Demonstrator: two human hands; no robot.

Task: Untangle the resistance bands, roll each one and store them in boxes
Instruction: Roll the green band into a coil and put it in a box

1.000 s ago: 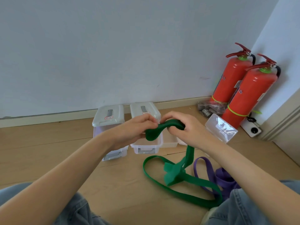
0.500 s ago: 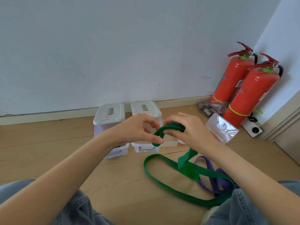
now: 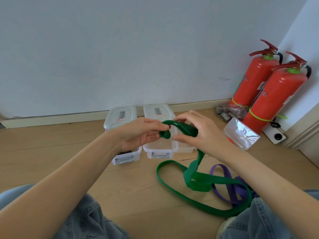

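Observation:
I hold one end of a green resistance band [image 3: 198, 176] in both hands above the boxes. My left hand [image 3: 139, 133] pinches a small rolled coil of the band's end. My right hand [image 3: 198, 133] grips the flat stretch just beside the coil. The remaining green band hangs down and loops over the wooden floor. A purple band [image 3: 224, 185] lies partly under it at the right. Two lidded white boxes [image 3: 120, 116] [image 3: 158, 111] stand by the wall, and an open clear box [image 3: 185, 149] sits behind my hands.
Two red fire extinguishers [image 3: 269, 94] stand in the right corner, with a clear lid [image 3: 241, 133] leaning near them and a plastic bag of small items [image 3: 229, 112] by the skirting. A white device [image 3: 276, 135] lies by the door frame. My jeans-clad knees frame the bottom.
The coil at the band's end has been turned further between my hands. The loose green band on the floor has shifted and spread toward the right over the purple one.

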